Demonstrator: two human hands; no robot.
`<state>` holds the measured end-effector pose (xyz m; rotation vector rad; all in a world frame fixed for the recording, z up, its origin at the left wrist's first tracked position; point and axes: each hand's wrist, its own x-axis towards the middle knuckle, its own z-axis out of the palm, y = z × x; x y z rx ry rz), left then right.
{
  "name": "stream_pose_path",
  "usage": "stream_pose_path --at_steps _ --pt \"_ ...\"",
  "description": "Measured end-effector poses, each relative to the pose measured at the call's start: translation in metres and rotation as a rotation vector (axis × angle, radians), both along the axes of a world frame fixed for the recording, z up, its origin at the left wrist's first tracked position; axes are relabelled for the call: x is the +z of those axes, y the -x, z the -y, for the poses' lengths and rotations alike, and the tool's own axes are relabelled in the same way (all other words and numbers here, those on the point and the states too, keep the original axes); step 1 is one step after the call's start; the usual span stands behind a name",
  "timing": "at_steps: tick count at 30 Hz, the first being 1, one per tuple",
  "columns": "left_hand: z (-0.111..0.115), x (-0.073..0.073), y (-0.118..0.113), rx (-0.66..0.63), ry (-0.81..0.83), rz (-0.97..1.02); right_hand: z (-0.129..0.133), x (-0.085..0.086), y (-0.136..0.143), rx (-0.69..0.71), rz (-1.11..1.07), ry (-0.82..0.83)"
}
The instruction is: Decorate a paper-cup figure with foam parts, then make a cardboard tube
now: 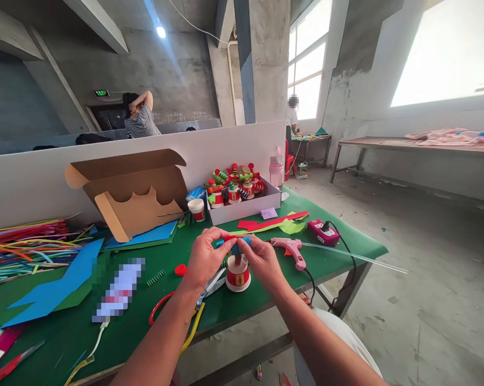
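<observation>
A blue strip [235, 250] is held above the bench [127, 338], directly over an upturned paper cup [237, 280], and is pinched from both sides. By the left hand [207, 256] it is gripped between thumb and fingertips, and by the right hand [265, 260] in the same manner; the grip of each is pressed together, and the 2 thumbs are brought close to each other. The strip's long axis is laid crosswise, running left to right between the hands, roughly level; part of it is covered by the fingers. The cup is stood on its wide rim, with its narrow base pointed up and its own axis vertical; a red band is carried around its side. Whether the strip is touched to the cup cannot be told.

To the left of the cup, scissors [215, 285] are laid with the blades directed towards it, partly hidden by the left forearm. Farther left, a red disc [180, 269] and a green spring [155, 277] are placed. On the right, a pink glue gun [291, 247] is rested with its nozzle turned towards the right hand. Behind, similar decorated cups [234, 194] are gathered in a white box [246, 212]
</observation>
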<state>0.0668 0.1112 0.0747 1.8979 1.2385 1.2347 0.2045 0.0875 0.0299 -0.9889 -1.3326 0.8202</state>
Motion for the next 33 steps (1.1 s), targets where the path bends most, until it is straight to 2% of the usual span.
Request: stream_pose_path --at_steps 5,12,23,33 --pt "0.000 -0.003 -0.001 0.008 0.072 0.053 0.000 0.000 0.001 -0.025 -0.013 0.001" --pt "0.001 -0.009 -0.006 -0.034 0.292 0.361 0.001 0.000 0.002 0.013 -0.091 0.050" --pt "0.002 -0.016 -0.011 -0.051 0.379 0.618 0.000 -0.003 0.001 0.013 -0.076 0.034" --pt "0.005 -0.011 -0.013 -0.036 0.518 0.759 0.001 0.000 -0.001 -0.034 0.027 -0.050"
